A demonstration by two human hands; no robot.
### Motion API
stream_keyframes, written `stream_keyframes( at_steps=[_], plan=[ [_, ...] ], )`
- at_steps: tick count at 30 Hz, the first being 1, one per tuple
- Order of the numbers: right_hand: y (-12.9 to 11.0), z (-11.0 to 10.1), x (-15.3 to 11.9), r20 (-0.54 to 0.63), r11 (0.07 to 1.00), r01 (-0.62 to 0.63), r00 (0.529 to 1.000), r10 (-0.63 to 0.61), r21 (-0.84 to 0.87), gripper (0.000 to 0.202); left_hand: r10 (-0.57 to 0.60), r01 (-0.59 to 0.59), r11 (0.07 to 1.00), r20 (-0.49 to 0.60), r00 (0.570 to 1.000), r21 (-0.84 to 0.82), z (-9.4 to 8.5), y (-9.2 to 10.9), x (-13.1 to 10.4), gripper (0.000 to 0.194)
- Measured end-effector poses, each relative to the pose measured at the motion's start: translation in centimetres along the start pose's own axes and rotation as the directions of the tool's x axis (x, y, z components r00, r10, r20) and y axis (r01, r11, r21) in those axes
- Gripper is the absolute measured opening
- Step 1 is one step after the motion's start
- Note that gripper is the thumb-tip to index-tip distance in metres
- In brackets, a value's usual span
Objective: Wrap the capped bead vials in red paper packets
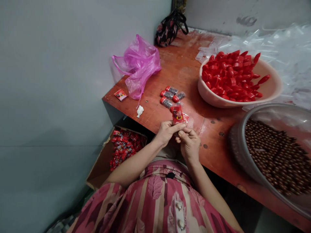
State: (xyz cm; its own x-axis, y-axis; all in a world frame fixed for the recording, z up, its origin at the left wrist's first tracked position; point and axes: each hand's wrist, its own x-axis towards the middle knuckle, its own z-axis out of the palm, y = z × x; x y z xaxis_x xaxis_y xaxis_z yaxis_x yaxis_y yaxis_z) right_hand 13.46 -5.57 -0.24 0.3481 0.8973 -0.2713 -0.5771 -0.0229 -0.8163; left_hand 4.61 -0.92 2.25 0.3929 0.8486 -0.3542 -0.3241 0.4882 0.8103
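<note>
My left hand [168, 132] pinches a small red printed packet [177, 114] upright at the table's front edge. Close against it, my right hand [190, 142] has its fingertips pressed together near the packet's lower end; what they hold, if anything, is too small to make out. Part of another red and clear piece [186, 118] shows just behind the held packet. Beyond my hands, several small clear tubes with red caps [167, 94], filled with dark balls, lie on the wooden table.
A pink bowl of red caps [202, 87] and a grey basin of brown balls [236, 139] stand at the right. Clear plastic pieces [286, 58] lie behind. Left are a pink bag [143, 61], a red packet [120, 94], white tissue [140, 111] and, below, a filled carton [97, 170].
</note>
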Motion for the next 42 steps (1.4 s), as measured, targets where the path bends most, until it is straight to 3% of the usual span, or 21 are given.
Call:
stream_keyframes(
  at_steps=[5, 8, 13, 20, 24, 27, 30, 33, 35, 39, 42],
  plan=[
    [-0.6, -0.4, -0.1, 0.009, 0.995, -0.026, 1.000, 0.027, -0.097, 0.027, 0.026, -0.031, 0.987, -0.033, 0.999, -0.160, 0.3, 0.6, -0.4, 0.046],
    [-0.7, -0.4, -0.4, -0.016, 0.971, 0.065, 0.997, -0.070, -0.232, 0.027, 0.025, -0.041, 0.974, -0.071, 0.997, -0.223, 0.4, 0.7, -0.2, 0.044],
    [-0.6, -0.5, -1.0, -0.015, 0.906, 0.202, 0.975, -0.224, -0.371, 0.027, 0.022, -0.052, 0.977, -0.147, 0.989, -0.207, 0.7, 0.1, -0.2, 0.038],
    [-0.5, -0.6, -0.6, -0.025, 0.950, 0.093, 0.994, -0.105, -0.298, 0.026, 0.056, -0.087, 0.984, -0.198, 0.979, -0.155, 0.9, -0.5, -0.8, 0.038],
    [-0.1, -1.2, -0.8, 0.031, 0.848, 0.235, 0.967, -0.251, -0.475, 0.024, 0.081, -0.135, 0.967, -0.241, 0.967, -0.217, 0.9, -0.3, -0.3, 0.039],
    [0.1, -1.4, -1.1, 0.046, 0.838, 0.260, 0.961, -0.273, -0.480, 0.021, 0.072, -0.117, 0.966, -0.195, 0.978, -0.232, 0.7, -0.2, -0.1, 0.039],
    [-0.1, -1.1, -1.2, -0.004, 0.935, 0.148, 0.987, -0.158, -0.323, 0.022, 0.048, -0.054, 0.980, -0.039, 0.998, -0.194, 0.0, 0.0, -0.4, 0.040],
    [-0.6, -0.6, -1.3, -0.031, 0.967, 0.082, 0.995, -0.092, -0.242, 0.024, -0.013, 0.021, 0.990, 0.058, 0.998, -0.141, -0.9, 0.2, -0.7, 0.040],
    [-0.8, -0.5, -1.4, -0.018, 0.949, 0.103, 0.993, -0.114, -0.298, 0.024, -0.022, 0.024, 0.992, 0.016, 1.000, -0.126, -1.2, 0.4, -0.8, 0.037],
    [-0.7, -0.7, -1.6, 0.079, 0.847, 0.261, 0.964, -0.254, -0.462, 0.019, 0.053, -0.070, 0.981, -0.096, 0.994, -0.181, -1.0, 0.7, -0.4, 0.034],
    [-0.3, -0.8, -1.7, 0.105, 0.836, 0.296, 0.954, -0.280, -0.462, 0.017, 0.089, -0.099, 0.978, -0.064, 0.994, -0.184, -0.9, 0.8, -0.2, 0.031]
  ],
)
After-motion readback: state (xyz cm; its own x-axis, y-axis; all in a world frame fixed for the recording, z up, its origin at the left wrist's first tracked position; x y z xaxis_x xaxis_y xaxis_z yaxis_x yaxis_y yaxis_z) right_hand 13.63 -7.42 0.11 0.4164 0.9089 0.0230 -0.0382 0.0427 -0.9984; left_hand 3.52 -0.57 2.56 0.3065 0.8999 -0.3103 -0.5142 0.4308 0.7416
